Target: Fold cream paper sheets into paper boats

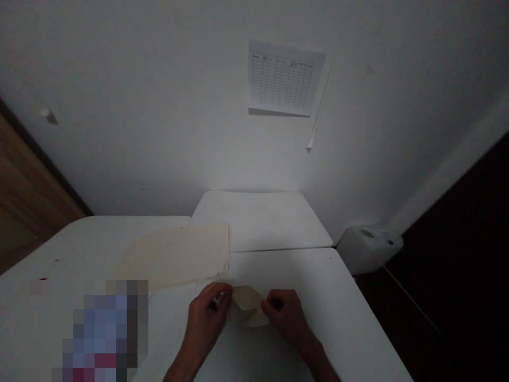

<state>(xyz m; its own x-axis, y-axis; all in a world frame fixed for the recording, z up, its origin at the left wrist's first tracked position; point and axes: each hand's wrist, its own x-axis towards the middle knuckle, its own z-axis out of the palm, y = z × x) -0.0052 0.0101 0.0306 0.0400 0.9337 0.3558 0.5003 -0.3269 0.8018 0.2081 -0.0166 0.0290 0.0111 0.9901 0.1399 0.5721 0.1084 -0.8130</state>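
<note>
The paper [247, 297], a small beige piece, looks thin and bent into an angular fold, its lower edge curving, over the white table [342, 313]; I can't tell whether they touch.

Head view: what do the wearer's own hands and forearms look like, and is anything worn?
The ungloved left hand and ungloved right hand join bare forearms; no sleeve, watch or bracelet shows on either. The picture is too dim to tell small rings or markings.
</note>
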